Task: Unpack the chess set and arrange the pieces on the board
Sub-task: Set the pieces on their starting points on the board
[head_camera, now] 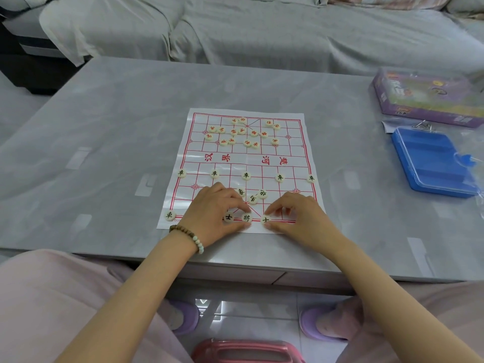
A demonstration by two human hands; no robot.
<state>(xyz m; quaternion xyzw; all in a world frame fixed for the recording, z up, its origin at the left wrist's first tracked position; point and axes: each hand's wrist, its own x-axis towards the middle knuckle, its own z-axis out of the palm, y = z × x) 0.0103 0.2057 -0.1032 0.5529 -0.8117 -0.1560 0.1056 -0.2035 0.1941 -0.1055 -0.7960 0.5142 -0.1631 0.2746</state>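
Head view: grey table, paper board lies flat at the near edge, centre. Left hand has thumb and fingers curled round the middle black piece on the board's near row. Right hand pinches the next black piece just beside it. Red pieces scattered loose on the board's far half. Five black pieces sit in a row just past the hands. Blue case at the right edge, purple box at the far right corner. Grey-covered sofa behind the table; tiled floor below.
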